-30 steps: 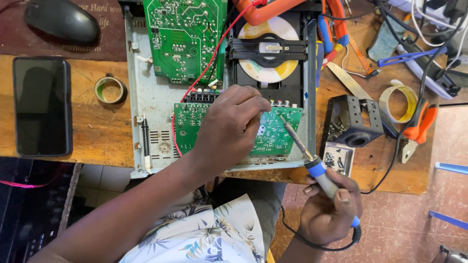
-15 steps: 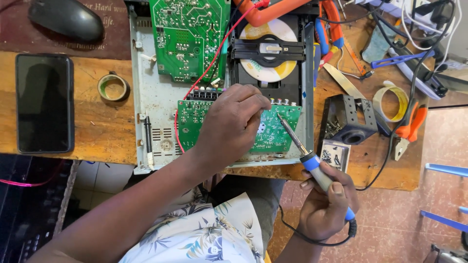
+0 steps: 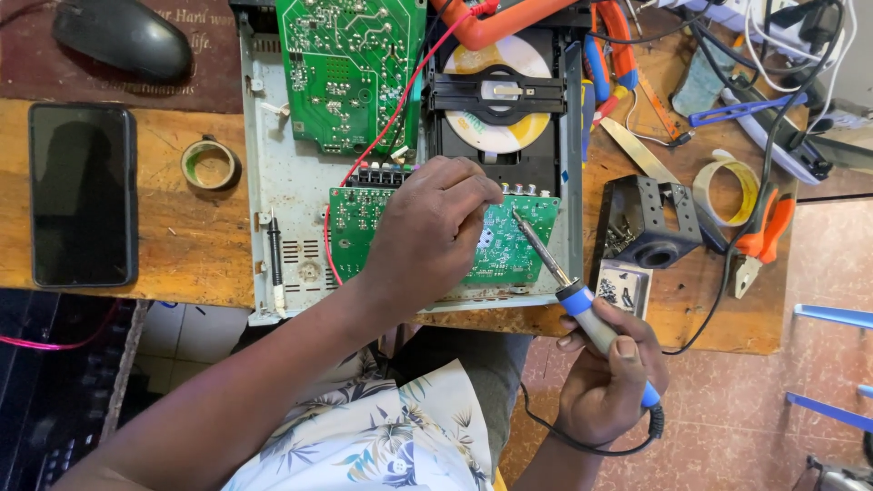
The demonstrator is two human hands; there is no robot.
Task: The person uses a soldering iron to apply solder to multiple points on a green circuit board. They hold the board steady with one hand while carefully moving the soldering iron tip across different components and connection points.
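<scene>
My left hand [image 3: 427, 232] rests fingers-down on a small green circuit board [image 3: 509, 250] inside an opened grey metal chassis [image 3: 286, 191]; whether it pinches anything is hidden. My right hand [image 3: 609, 386] grips a blue-handled soldering iron [image 3: 582, 305], its metal tip touching the board just right of my left fingers. A larger green circuit board [image 3: 350, 68] lies at the chassis back, and a black disc drive with a white and yellow disc [image 3: 496, 100] sits beside it.
On the wooden table lie a black phone [image 3: 80, 193], a tape roll [image 3: 210, 165], a black mouse [image 3: 123, 36], a black metal bracket [image 3: 650, 218], a pale tape ring [image 3: 727, 186], orange pliers [image 3: 764, 232] and tangled cables [image 3: 773, 55].
The view has shifted slightly. My right hand has edged down and left with the iron, its tip staying on the small board. My left hand stays put.
</scene>
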